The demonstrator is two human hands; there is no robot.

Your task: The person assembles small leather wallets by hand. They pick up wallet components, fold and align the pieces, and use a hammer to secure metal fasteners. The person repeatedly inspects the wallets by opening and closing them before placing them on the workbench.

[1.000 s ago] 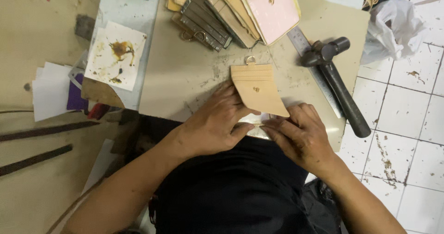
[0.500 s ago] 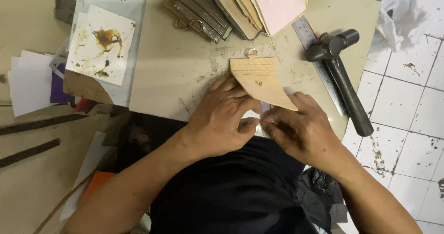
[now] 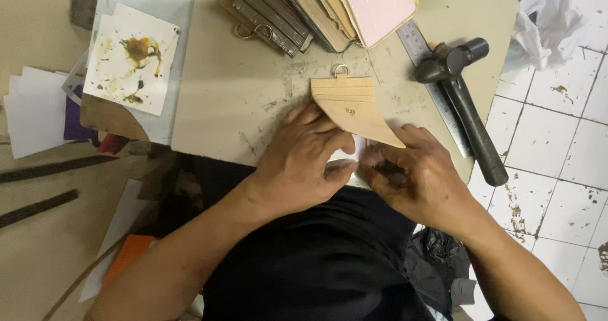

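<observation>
Both hands, left hand [image 3: 304,159] and right hand [image 3: 415,172], press flat on the tan leather card holder's [image 3: 351,105] near edge on the worktop [image 3: 234,93]. It looks light, thin and flexible; best held by its edges.

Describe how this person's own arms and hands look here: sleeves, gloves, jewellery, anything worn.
Both forearms are bare up to the edge of the picture, with no sleeve showing. The left hand and the right hand are bare too: no gloves, and no ring, watch or bracelet that I can see. Between the arms the person's dark, near-black garment shows.
</observation>
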